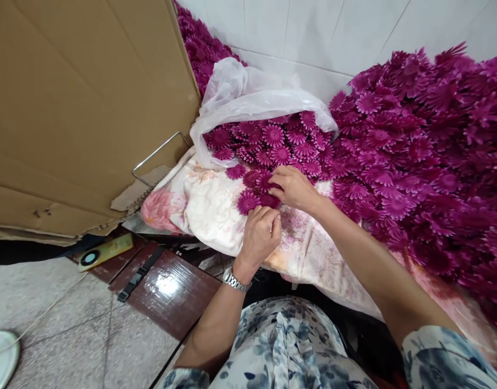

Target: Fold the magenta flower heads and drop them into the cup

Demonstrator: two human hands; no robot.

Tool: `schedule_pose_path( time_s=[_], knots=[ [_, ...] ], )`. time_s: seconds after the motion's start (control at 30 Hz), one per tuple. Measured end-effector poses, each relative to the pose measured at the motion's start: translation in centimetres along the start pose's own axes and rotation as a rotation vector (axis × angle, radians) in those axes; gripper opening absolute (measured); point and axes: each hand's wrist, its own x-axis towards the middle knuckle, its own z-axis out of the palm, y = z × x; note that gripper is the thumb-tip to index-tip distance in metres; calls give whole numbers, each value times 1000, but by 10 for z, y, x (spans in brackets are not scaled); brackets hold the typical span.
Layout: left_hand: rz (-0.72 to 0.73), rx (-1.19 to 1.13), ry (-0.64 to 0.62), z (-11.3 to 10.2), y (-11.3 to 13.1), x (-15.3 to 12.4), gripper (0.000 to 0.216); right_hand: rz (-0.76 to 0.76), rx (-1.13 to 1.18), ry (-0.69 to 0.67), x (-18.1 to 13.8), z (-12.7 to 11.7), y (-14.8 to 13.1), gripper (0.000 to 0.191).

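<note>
Magenta artificial flower heads spill from a white plastic bag onto a stained, pale cloth. My left hand, with a metal watch at its wrist, is closed, its fingertips at the petals of a dark magenta flower. Just above, my right hand reaches in from the right with bent fingers pinching at the same small group of flowers. Its fingertips partly cover the petals. A single flower lies on the cloth left of both hands.
A big heap of magenta flowers fills the right side against the white tiled wall. On the left stands a large cardboard box with a metal wire handle beside it. Below are a brown board and a yellowish phone-like object.
</note>
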Motion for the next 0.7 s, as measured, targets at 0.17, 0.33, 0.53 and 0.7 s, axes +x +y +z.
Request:
schedule_pose_path(
  time_s=[0.17,0.33,0.53,0.7],
  knots=[
    [17,-81,55,3,-6,-2,20,25,136,275,-1,3,8,24],
    [-185,-559,236,0,4,-7,17,263,361,680,-28,-22,1,22],
    [-880,-1894,-101,-11,54,18,29,-189,-32,412,-96,-36,-34,13],
    [-1169,-2036,-81,6,78,33,30,-169,-167,401,-131,-31,-38,15]
  ],
)
